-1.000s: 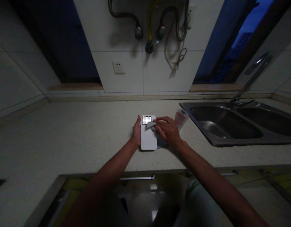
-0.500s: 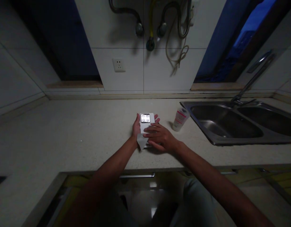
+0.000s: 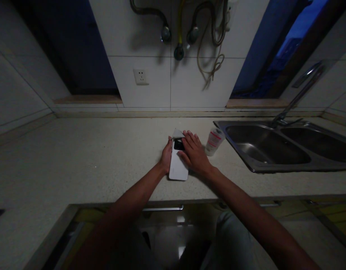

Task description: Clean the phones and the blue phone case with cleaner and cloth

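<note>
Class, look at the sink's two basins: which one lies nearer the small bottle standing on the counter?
The left basin: it adjoins the counter where the small bottle stands, while the right basin lies beyond it.
</note>
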The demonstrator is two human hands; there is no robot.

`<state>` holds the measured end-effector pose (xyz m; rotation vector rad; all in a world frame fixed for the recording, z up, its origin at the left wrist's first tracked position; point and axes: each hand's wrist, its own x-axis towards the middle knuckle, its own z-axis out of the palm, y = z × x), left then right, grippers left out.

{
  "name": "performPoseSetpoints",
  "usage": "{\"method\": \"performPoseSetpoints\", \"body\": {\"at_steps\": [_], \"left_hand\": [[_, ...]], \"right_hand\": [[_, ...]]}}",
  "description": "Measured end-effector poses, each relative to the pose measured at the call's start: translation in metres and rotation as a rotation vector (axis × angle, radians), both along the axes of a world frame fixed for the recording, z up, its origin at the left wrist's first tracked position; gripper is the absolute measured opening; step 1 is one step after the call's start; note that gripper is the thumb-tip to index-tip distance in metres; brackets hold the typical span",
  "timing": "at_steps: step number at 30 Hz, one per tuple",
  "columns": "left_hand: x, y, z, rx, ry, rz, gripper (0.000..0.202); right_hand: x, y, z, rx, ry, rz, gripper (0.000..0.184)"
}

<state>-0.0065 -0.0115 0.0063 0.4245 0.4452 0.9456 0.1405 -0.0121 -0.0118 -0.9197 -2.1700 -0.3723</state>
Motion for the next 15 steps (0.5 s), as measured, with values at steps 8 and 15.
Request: {"method": "performPoseSetpoints", "body": {"at_steps": [8, 15], "left_hand": [[-0.003, 0.005, -0.01, -0.047, 0.007, -0.031, 0.072], [-0.007, 0.009, -0.009, 0.012, -0.136, -0.191, 0.101]], "right_hand": [[0.0, -0.01, 0.01, -0.022, -0.128, 0.194, 0.04], [-0.003, -0.017, 0.016, 0.076, -0.078, 0.49, 0.022]]}}
